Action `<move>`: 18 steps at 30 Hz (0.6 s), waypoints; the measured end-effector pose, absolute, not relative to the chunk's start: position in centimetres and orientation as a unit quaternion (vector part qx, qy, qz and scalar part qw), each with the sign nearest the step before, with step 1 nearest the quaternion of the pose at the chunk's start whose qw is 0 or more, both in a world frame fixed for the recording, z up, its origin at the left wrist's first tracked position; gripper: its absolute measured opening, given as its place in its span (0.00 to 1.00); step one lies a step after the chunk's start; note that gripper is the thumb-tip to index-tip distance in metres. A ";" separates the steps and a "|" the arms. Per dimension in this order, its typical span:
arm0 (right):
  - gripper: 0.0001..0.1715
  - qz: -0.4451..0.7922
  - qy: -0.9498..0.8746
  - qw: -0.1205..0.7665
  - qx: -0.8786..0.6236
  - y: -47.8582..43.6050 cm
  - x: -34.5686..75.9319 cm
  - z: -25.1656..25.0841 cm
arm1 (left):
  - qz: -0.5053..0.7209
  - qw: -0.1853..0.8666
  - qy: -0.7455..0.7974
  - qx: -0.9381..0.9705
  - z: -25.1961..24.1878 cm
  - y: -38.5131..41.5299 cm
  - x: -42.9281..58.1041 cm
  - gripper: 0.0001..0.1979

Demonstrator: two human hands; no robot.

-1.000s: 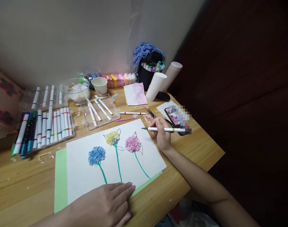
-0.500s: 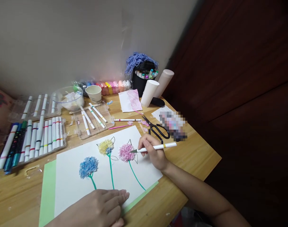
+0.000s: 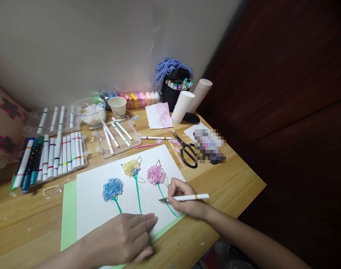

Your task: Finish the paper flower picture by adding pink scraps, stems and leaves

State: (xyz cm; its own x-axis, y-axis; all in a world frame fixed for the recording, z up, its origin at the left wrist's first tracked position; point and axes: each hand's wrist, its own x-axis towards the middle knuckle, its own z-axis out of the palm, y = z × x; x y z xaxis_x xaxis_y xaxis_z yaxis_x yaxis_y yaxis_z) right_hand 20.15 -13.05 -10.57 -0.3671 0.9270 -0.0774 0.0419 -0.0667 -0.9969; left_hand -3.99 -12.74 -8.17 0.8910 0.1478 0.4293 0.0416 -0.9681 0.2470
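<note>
White paper (image 3: 89,209) lies over a green sheet (image 3: 68,220). On it are a blue textured flower (image 3: 112,189), a yellow one (image 3: 131,167) with a bit of blue, and a pink one (image 3: 156,174), each with a green stem; thin dark leaf outlines surround the yellow and pink ones. My right hand (image 3: 184,198) grips a white marker (image 3: 191,197) with a gold band, its dark tip beside the pink flower's stem. My left hand (image 3: 128,237) rests flat on the paper's lower part, fingers extended, holding nothing.
Behind the paper lie black scissors (image 3: 188,151), a clear case (image 3: 117,144) with markers, a paper cup (image 3: 117,107) and a plastic bowl (image 3: 89,112). More markers (image 3: 61,153) fill the left. A black pen holder (image 3: 172,93) and white cylinder (image 3: 183,107) stand at the back.
My right hand and the marker have moved down from the pink flower to its stem. The whole view has shifted slightly. My left hand stays on the paper.
</note>
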 end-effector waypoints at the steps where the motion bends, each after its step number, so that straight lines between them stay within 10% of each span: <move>1: 0.14 0.591 -0.577 0.367 -0.427 -13.0 20.1 -10.5 | 0.226 0.107 0.038 0.967 -8.2 -13.3 -4.1 0.12; 18: 0.15 0.604 -0.576 0.383 -0.397 -7.2 20.1 -10.3 | 0.255 0.001 0.070 0.964 -8.6 -13.4 -4.0 0.11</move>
